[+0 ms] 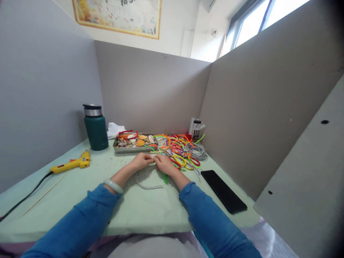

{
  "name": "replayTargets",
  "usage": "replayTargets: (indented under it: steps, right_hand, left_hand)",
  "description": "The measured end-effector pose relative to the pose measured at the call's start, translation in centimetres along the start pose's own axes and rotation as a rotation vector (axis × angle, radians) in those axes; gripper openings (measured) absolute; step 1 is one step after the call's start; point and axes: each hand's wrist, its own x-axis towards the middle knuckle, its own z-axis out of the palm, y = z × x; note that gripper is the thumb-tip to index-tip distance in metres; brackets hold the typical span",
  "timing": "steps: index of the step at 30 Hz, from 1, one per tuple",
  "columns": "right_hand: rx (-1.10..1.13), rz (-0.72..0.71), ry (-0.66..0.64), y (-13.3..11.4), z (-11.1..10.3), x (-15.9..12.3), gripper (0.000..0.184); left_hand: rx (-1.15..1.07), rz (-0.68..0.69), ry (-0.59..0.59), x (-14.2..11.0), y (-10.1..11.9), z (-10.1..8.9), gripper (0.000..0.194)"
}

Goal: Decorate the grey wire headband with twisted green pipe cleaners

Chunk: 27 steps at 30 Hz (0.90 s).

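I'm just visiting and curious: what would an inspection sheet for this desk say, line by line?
Surface: table under a pale green cover.
Materials: grey stem lying curved mid-table; metal tray of shells farther back; bright stems heaped right of the tray.
Clutter: green bottle, white tissue, thin stick, black phone.
Hands: left hand and right hand meet mid-table, fingers pinched; anything between them is too small to tell.
Cables: black cord runs from the yellow glue gun off the picture's left edge.
Surroundings: grey partitions on three sides, framed picture behind, window at upper right.
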Motion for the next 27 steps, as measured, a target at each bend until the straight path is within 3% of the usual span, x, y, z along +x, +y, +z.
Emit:
replayTargets:
  steps: [27]
  right_hand:
    - [-0.016,-0.007,0.004,-0.01,0.04,-0.02,0.027]
  left_hand:
    - [-0.016,-0.001,-0.007,0.19,-0.44,0.13,0.041]
